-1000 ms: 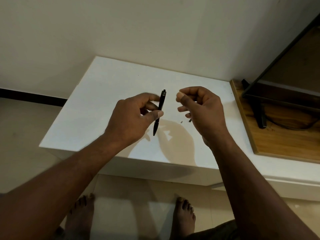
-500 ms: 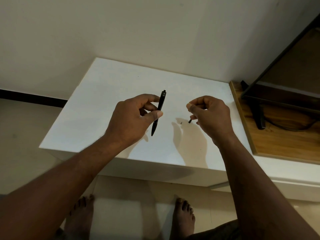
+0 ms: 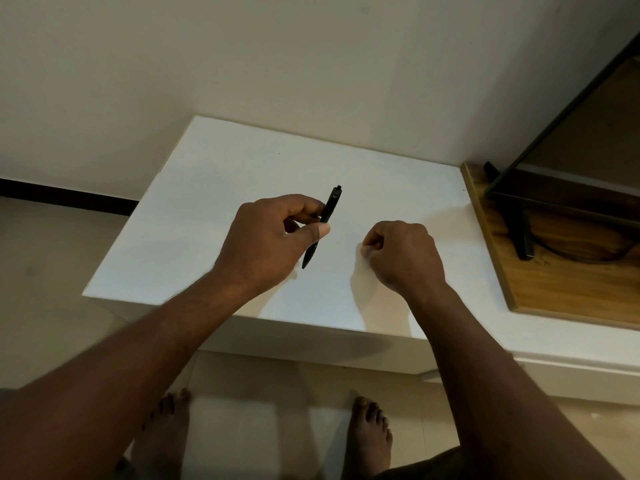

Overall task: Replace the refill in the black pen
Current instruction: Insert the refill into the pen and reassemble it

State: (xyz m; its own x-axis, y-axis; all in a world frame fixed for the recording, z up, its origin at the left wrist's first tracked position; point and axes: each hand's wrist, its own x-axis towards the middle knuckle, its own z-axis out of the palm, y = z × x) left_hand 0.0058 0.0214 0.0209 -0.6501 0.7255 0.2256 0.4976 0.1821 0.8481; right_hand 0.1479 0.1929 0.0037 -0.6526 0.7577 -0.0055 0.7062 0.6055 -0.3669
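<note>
Smooth matte white bench (image 3: 214, 188), flat slab, against a plain wall. Wooden board (image 3: 568, 292) with visible grain at right. Left hand (image 3: 266, 240) pinched around slim black pen (image 3: 322, 227) — held tilted above the bench, small white marking near its top, unreadable. Right hand (image 3: 403, 256) curled shut, knuckles up — contents hidden.

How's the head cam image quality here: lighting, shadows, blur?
Head view: dim, warm light; soft shadows of both hands fall on the white tabletop toward the person. The black pen in the left hand is sharp, the forearms slightly smeared. Wide-angle bending shows at the frame edges. The right hand is closed; its contents are hidden.
</note>
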